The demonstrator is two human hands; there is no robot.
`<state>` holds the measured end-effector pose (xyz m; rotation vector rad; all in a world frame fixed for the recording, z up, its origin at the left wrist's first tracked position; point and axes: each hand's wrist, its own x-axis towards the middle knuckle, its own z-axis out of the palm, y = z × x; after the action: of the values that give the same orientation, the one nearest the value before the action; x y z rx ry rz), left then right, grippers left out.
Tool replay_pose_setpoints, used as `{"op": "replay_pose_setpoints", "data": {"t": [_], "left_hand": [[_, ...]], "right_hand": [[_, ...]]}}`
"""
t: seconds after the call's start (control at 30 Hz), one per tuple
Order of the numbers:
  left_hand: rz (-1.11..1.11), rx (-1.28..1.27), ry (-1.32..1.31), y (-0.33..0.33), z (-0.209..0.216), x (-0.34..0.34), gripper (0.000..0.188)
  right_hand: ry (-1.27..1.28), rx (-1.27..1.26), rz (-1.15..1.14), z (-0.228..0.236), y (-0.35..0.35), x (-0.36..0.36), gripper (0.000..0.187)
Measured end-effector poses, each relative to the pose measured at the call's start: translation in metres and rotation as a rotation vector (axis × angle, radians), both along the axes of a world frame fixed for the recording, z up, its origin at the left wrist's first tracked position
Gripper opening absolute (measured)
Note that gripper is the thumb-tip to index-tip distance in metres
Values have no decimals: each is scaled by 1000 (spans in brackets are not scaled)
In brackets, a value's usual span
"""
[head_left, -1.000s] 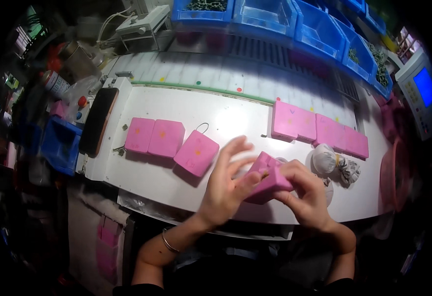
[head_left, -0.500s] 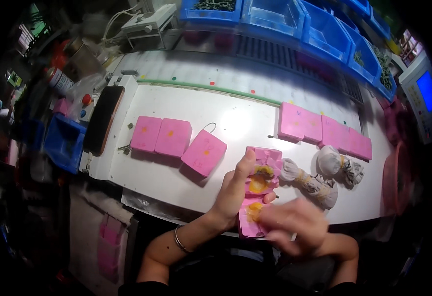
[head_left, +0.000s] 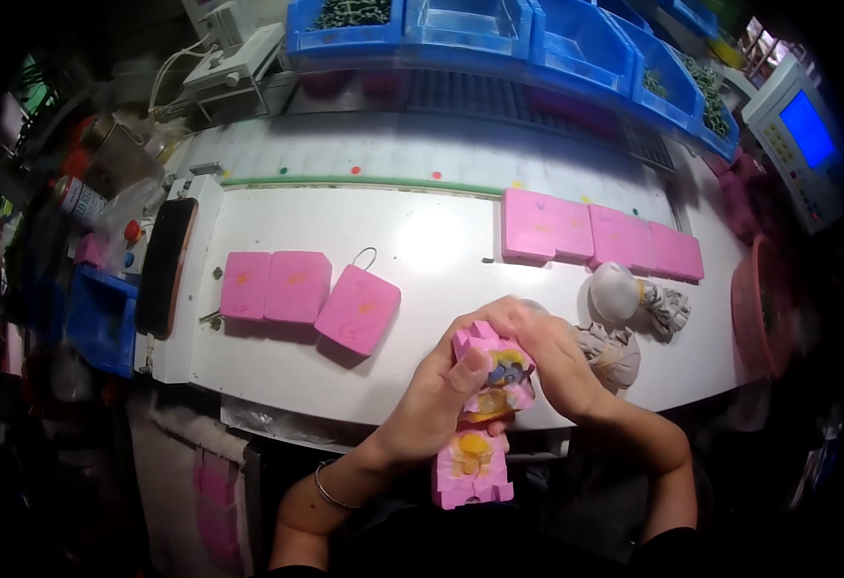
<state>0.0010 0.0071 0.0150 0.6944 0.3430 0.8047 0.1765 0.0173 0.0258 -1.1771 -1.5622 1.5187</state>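
An opened pink block mould point(head_left: 472, 472), with yellow-stained hollows, is held over the table's front edge. My left hand point(head_left: 427, 400) is closed around its left side, the thumb pressed near the upper hollow. Grey-blue patches show inside that hollow. The lower part hangs below my left hand. My right hand point(head_left: 552, 356) is curled over the top and right side of the upper part, its fingertips partly hidden. Just beyond the right hand lies a grey-white tied cloth pouch point(head_left: 610, 358), partly covered by it. A second tied pouch point(head_left: 617, 292) rests farther right.
On the white table point(head_left: 422, 279), several closed pink blocks point(head_left: 299, 287) sit left and more point(head_left: 547, 226) stand in a row at right. Blue bins point(head_left: 470, 34) line the back. A phone point(head_left: 167, 270) lies left; a device with a blue screen point(head_left: 798, 130) stands right.
My right hand has moved from the mould's lower part up to its upper part. The mould has shifted slightly down and left, and grey-blue patches now show in its upper hollow. The view has shifted.
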Motion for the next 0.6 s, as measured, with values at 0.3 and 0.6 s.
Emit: {"op": "replay_pose_setpoints", "data": {"t": [0.3,0.6], "left_hand": [[184,-188,118,17,-17,9,36],[199,-195,268,16,-17,17,44]], "right_hand": [[-947,665,20,-18,-26,40,65],[-730,929,-21,1,-14,9,53]]}}
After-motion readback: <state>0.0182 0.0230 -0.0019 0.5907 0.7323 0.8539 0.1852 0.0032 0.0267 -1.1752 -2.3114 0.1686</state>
